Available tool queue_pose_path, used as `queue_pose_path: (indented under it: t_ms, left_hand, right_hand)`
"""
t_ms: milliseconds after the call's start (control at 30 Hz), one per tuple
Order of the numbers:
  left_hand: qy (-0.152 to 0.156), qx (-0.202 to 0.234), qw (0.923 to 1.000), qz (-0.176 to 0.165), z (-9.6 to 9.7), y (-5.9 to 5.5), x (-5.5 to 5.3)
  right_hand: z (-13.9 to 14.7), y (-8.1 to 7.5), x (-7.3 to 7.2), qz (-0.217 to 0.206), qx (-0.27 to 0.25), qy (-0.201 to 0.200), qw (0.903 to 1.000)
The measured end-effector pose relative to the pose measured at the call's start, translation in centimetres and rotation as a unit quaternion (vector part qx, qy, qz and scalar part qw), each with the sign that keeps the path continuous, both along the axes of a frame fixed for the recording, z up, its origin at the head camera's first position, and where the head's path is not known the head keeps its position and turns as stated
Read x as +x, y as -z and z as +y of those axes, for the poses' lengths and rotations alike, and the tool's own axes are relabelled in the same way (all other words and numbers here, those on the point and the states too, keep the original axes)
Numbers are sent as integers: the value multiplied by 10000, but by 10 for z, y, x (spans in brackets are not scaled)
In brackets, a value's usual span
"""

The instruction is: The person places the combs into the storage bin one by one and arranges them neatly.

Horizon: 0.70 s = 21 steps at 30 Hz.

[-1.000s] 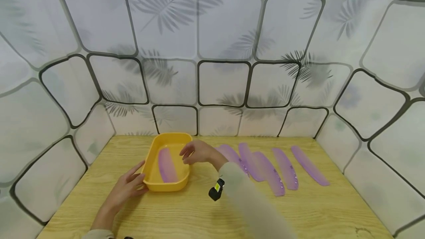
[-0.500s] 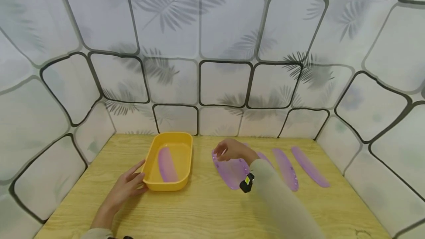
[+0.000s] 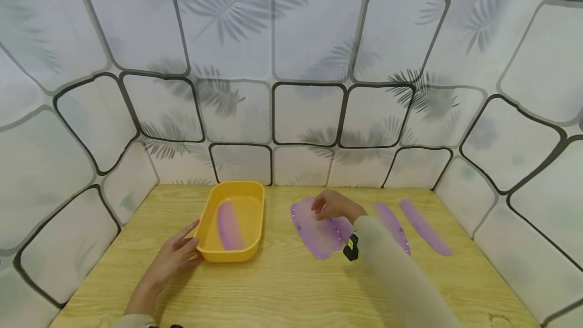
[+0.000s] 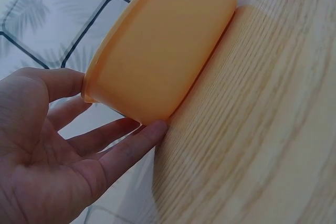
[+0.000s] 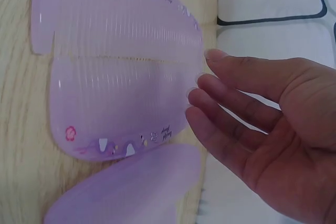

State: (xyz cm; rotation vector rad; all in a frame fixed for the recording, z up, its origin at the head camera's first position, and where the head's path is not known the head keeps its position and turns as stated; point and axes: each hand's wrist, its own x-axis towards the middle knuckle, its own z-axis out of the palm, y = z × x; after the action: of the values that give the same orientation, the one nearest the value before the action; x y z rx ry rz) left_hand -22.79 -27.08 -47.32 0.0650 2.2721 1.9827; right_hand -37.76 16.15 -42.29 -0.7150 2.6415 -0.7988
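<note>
My left hand (image 3: 170, 257) touches the near left corner of a yellow plastic tray (image 3: 230, 256), thumb and fingertips at its rim and side, as the left wrist view shows. One translucent purple comb (image 3: 230, 227) lies inside the tray. To the tray's right, my right hand (image 3: 334, 205) hovers over a group of purple combs on the table, its fingers loosely curved and holding nothing. In the right wrist view two combs lie with their teeth facing; the lower comb (image 5: 121, 103) carries small printed figures. My right hand and sleeve hide parts of the group in the head view.
Further right on the wood-grain table (image 3: 273, 297) lie two separate combs, a nearer comb (image 3: 392, 224) and an outer comb (image 3: 425, 228). A patterned wall covering (image 3: 305, 115) surrounds the table at the back and sides.
My right hand has moved from over the tray's right rim to above the combs, drifting slightly further right in the last half second. The left hand and tray stay put.
</note>
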Motion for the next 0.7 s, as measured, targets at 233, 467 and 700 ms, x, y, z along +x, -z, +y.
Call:
queue_pose_path:
  t_ms: [233, 467, 700]
  left_hand:
    - [13, 29, 10000, 45, 1, 2, -1]
    - [-62, 10, 10000, 26, 1, 2, -2]
    - [-22, 25, 10000, -54, -1, 4, -2]
  right_hand:
    - [7, 4, -7, 14, 203, 373, 9991]
    - [9, 12, -14, 134, 267, 451, 9985]
    - [2, 17, -17, 248, 429, 617, 9969]
